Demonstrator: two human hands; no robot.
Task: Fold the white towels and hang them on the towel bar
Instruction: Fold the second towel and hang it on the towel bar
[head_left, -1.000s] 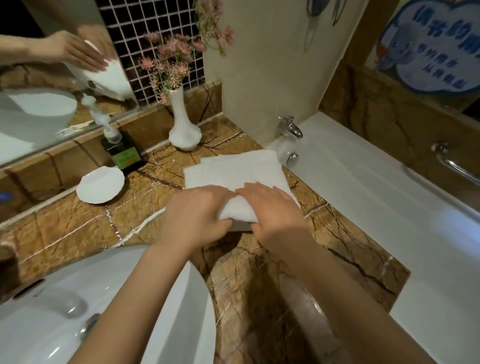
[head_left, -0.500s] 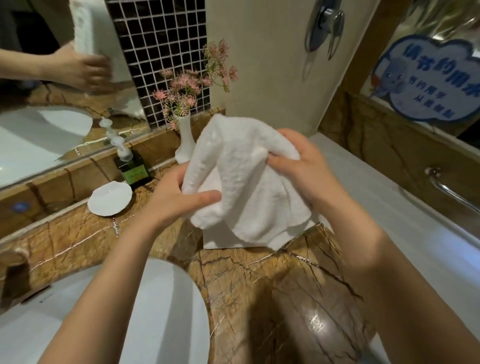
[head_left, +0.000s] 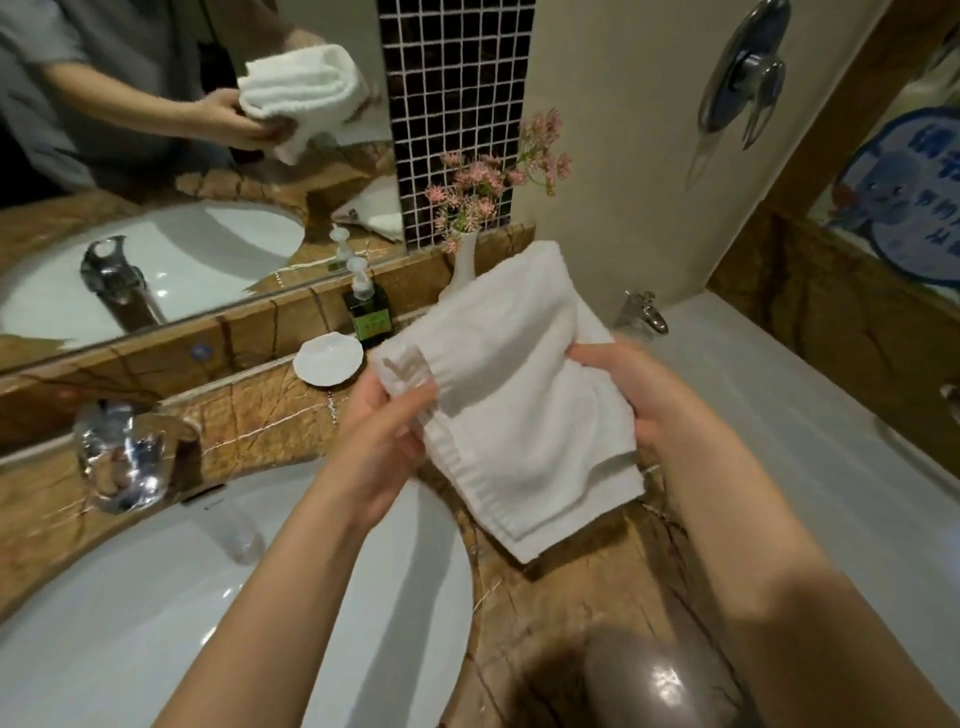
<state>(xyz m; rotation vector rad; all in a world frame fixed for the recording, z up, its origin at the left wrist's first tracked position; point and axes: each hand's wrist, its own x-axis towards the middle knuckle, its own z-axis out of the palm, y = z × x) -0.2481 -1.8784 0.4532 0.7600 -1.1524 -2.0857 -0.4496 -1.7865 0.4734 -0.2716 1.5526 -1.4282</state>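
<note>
Brown marble vanity (head_left: 561, 613) w/ a white sink (head_left: 156, 597) on the left, bathtub (head_left: 779, 441) to the right, mirror (head_left: 156, 156) behind. The person holds a white towel (head_left: 524, 405) up off the counter, clear of the soap bottle (head_left: 368, 312), dish (head_left: 328, 358) and flower vase (head_left: 465, 265), prob. so it can be arranged w/o dragging over them. Left hand (head_left: 382, 441) pinches the hemmed corner btw thumb and fingers; right hand (head_left: 639, 395) grips the opposite folded edge. Lower layers hang loose, so the fold looks half-done. No towel bar in sight that I can be sure of.
</note>
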